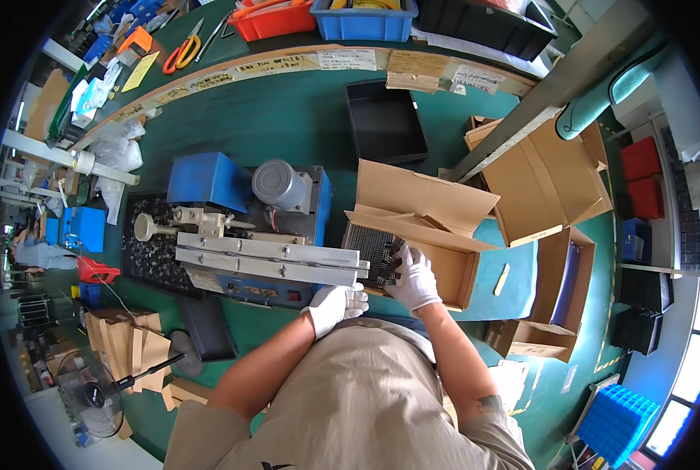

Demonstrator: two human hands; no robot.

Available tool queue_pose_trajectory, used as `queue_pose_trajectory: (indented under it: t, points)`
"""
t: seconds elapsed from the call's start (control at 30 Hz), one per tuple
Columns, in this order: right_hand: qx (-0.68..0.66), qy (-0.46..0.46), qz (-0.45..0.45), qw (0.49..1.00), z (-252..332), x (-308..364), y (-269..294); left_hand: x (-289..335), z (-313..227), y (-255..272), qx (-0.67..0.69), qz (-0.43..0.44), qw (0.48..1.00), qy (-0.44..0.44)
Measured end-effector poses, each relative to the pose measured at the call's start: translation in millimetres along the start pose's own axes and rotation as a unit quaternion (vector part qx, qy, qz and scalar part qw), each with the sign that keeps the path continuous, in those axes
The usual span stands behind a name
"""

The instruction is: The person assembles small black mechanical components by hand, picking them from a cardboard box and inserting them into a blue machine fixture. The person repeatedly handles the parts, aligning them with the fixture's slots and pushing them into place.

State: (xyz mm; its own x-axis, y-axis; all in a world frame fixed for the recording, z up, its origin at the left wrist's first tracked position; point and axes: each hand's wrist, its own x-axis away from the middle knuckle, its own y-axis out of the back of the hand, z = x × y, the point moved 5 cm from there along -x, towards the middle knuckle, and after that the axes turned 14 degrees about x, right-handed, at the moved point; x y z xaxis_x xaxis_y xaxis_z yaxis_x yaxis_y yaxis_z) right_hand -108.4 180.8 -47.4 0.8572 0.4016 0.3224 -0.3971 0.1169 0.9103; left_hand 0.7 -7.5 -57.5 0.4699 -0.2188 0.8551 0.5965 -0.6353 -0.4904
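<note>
Both hands wear white gloves. My right hand (415, 278) is closed around a cluster of small dark strip-like parts (391, 258) at the left end of an open cardboard box (450, 274). Rows of small dark pieces (368, 244) lie in that end of the box; exactly how the fingers hold the cluster is partly hidden. My left hand (338, 307) is at the front of a blue machine (209, 180), just below the end of its metal rails (287, 262). Its fingers point right, loosely cupped, with nothing visible in them.
Left of the rails, a dark tray (150, 251) holds many small black parts. A black bin (385, 121) sits behind the box. More open cartons (561, 290) stand to the right, beside a slanted metal post (514, 110). Scissors (184, 53) lie on the back shelf.
</note>
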Motion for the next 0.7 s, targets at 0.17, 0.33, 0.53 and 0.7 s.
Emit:
queue_pose_trajectory:
  t: [0.17,0.33,0.53,0.7]
  points:
    - [0.078,0.049,0.005,0.996,10,-21,11,-2,7,8,-0.04,-0.025,0.999,-0.004]
    - [-0.065,0.043,-0.095,0.992,-12,-36,-9,1,9,3,-0.051,-0.055,0.997,-0.015]
    - [-0.111,0.025,-0.147,0.983,2,-38,-4,1,17,9,-0.038,-0.063,0.997,-0.009]
    - [-0.106,0.038,-0.11,0.988,-8,-34,-7,-4,19,12,-0.018,-0.039,0.999,0.003]
